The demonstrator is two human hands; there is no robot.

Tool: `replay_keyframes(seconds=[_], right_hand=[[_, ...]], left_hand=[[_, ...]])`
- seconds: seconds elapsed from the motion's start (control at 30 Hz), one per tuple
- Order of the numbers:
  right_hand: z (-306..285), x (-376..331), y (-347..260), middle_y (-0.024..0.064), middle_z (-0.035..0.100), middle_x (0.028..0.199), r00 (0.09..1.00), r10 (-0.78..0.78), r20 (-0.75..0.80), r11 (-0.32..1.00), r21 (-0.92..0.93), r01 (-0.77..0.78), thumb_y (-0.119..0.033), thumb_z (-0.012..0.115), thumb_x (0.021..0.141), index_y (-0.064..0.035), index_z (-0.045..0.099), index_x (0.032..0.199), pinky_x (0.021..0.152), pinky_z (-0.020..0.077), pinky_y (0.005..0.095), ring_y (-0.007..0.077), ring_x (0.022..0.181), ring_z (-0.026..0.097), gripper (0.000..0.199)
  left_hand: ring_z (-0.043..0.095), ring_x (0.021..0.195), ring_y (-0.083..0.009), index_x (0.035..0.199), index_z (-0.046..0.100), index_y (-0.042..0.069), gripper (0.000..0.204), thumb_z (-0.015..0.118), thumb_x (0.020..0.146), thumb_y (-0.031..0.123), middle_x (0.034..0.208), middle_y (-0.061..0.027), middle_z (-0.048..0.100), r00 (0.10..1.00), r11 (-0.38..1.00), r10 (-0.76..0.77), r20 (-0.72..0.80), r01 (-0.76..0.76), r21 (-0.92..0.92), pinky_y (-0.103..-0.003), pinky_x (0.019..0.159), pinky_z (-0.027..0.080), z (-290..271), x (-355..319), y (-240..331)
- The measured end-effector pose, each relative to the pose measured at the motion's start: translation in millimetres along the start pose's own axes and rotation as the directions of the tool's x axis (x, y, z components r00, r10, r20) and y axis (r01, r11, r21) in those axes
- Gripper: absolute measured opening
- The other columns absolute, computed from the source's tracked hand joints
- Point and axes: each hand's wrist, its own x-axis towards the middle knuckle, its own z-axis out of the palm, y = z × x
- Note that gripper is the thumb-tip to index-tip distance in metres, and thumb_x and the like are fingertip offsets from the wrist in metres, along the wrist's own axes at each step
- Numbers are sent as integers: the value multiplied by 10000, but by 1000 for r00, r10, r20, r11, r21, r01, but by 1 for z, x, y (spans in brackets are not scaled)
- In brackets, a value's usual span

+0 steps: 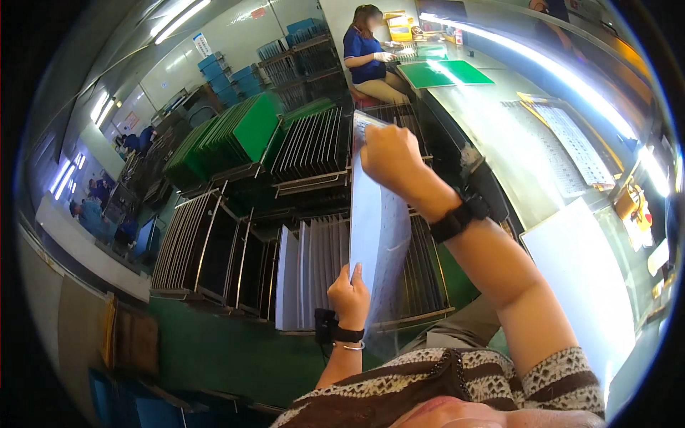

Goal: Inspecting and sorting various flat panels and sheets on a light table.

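Both hands are at work on a tall white panel [369,207], which stands nearly upright just to the left of the worktable [492,125], above the racks there. The right arm [492,264] comes up along the worktable's left edge, elbow bent outward, forearm angled forward and to the left. The right hand [394,158] is clenched around the panel's far end, knuckles up and fingers curled under; the fingertips are hidden. A black band [460,214] circles that wrist.

The left hand [349,294] is lower and closer to the body, farther left of the worktable than the right one. It grasps the panel's left edge, thumb pointing up, the wrist nearly straight above a short stretch of forearm, with a dark band [348,334] and a pale bracelet [349,347].

Left of the worktable, beside the left hand, white sheets [287,278] stand in a row; farther left and ahead are green panels [253,132]. On the worktable's near part lies a white board [578,264].
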Motion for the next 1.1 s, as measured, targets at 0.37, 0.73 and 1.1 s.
replay_keyframes(seconds=[0.37, 0.73, 1.1], right_hand=[[-5, -2, 43, 270, 615, 744, 971, -179, 157, 973, 172, 151, -65, 522, 792, 23, 640, 769, 673, 500, 466, 425, 723, 612, 149], [-67, 4, 131, 134, 638, 751, 945, -326, 38, 935, 162, 316, -236, 559, 911, 41, 626, 924, 574, 513, 330, 234, 621, 632, 286], [-156, -20, 183, 148, 661, 1095, 928, 331, 173, 789, 488, -373, -359, 461, 983, -32, 568, 1219, 834, 504, 286, 187, 947, 663, 418]], left_hand=[[585, 598, -405, 849, 632, -15, 187, 629, 874, 170, 649, -221, 594, 1000, 999, 29, 9, -29, 43, -424, 511, 431, -8, -8, -36], [594, 781, -168, 1033, 621, -89, 311, 647, 879, 180, 896, -135, 680, 924, 885, -382, 21, 372, -281, -320, 713, 477, -42, 7, -92], [508, 803, -97, 1028, 614, -97, 330, 670, 882, 193, 923, -66, 641, 906, 937, -325, -270, 272, -217, -268, 732, 448, -177, 54, -114]])
